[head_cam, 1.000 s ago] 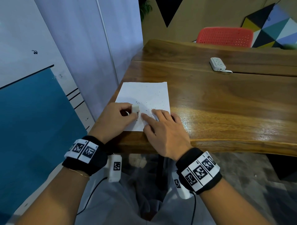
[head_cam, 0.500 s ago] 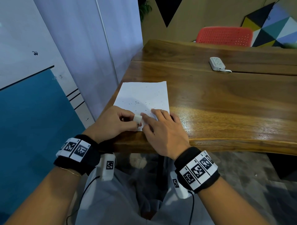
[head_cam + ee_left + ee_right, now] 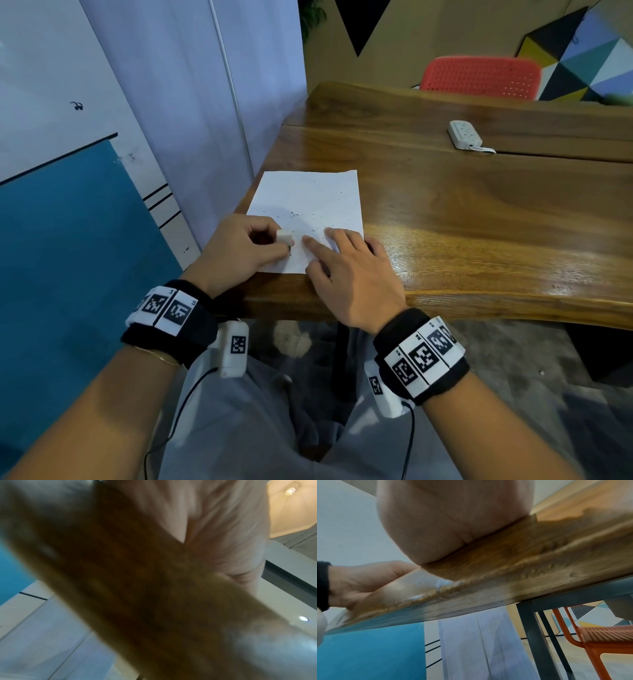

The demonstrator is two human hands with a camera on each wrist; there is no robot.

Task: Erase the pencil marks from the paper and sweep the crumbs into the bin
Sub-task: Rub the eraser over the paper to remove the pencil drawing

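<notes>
A white sheet of paper (image 3: 308, 202) lies at the near left corner of the wooden table (image 3: 479, 212), dotted with small dark eraser crumbs (image 3: 294, 215). My left hand (image 3: 246, 253) pinches a small white eraser (image 3: 285, 237) and holds it down on the paper's near part. My right hand (image 3: 342, 260) lies flat beside it, its straight fingers (image 3: 334, 236) pressing the sheet's near right corner. The left wrist view is a blur of table edge and palm. In the right wrist view my palm (image 3: 453, 520) rests on the table edge (image 3: 505, 568). No bin is in view.
A white power strip (image 3: 464, 134) with its cable lies far back on the table. A red chair (image 3: 479, 77) stands behind the table. A pale wall panel (image 3: 205, 102) runs close along the table's left side. My lap is below the near edge.
The left hand drew the eraser toward me across the paper, then pushed it slightly back away. The right hand has stayed pressed on the sheet.
</notes>
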